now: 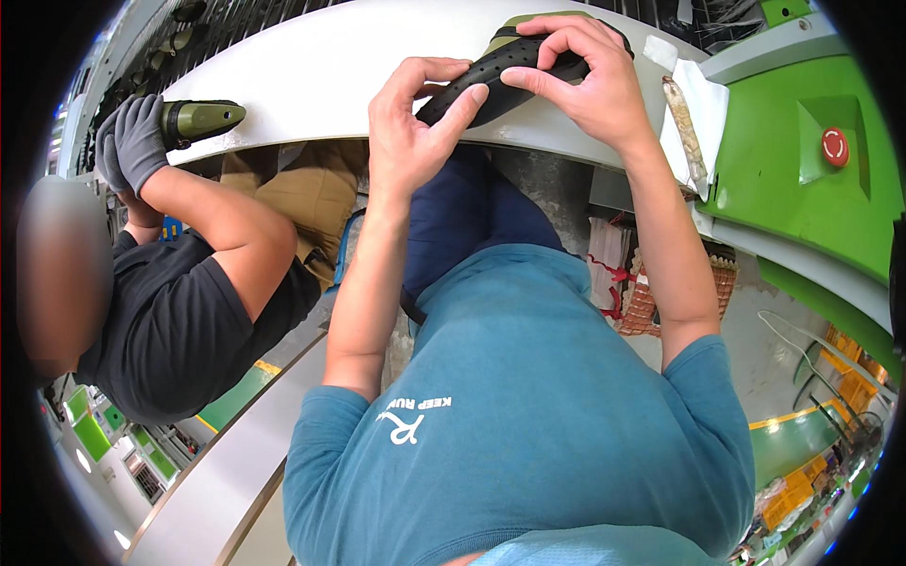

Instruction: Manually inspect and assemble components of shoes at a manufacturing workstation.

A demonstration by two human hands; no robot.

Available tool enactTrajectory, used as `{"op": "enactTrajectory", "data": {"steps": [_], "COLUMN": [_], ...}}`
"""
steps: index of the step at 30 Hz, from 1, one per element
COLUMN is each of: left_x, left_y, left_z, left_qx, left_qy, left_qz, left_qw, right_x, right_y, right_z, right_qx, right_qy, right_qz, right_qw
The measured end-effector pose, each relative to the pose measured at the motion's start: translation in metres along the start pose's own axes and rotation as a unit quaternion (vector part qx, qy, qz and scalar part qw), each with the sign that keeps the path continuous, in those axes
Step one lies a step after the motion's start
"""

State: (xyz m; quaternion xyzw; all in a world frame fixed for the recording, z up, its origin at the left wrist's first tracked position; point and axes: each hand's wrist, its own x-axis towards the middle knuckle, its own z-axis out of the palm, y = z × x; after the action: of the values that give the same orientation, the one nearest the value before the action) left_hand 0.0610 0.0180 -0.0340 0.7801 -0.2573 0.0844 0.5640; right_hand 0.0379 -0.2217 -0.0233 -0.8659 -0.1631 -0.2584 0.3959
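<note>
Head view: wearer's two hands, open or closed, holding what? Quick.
Left hand: partly closed, holding the left end of the black perforated piece.
Right hand: partly closed, holding its right part.

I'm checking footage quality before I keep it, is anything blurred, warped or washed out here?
Head view: left hand, right hand and the holes in the black perforated piece look crisp; head view: the co-worker's head is smeared out; head view: the white tabletop is bright, with little texture, and its edge bows, likely from the fisheye lens.
</note>
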Motion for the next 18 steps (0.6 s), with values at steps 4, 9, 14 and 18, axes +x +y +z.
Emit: {"op": "enactTrajectory", "data": {"steps": [4,9,14,18], "left_x": [0.019,0.045,0.061,0.065], "left_y": [-0.001,0.009,0.019,0.017], "left_z": [-0.014,-0.013,0.005,0.006], "left_qx": [0.043,0.122,0.104,0.092], "left_qy": [-0.022,-0.085,-0.112,-0.114], "left_qz": [0.020,-0.023,-0.104,-0.054], "left_qw": [0.999,0.989,0.983,0.988], "right_x": [0.002,-0.001,0.006,0.005], "right_y": [-0.004,-0.007,0.002,0.009], "right_z": [-0.014,-0.025,-0.029,-0.027], "right_qx": [0.009,0.097,0.084,0.063], "right_qy": [-0.019,0.011,-0.037,-0.021], "right_qz": [-0.016,0.104,0.126,0.095], "right_qw": [1.000,0.990,0.988,0.993]}}
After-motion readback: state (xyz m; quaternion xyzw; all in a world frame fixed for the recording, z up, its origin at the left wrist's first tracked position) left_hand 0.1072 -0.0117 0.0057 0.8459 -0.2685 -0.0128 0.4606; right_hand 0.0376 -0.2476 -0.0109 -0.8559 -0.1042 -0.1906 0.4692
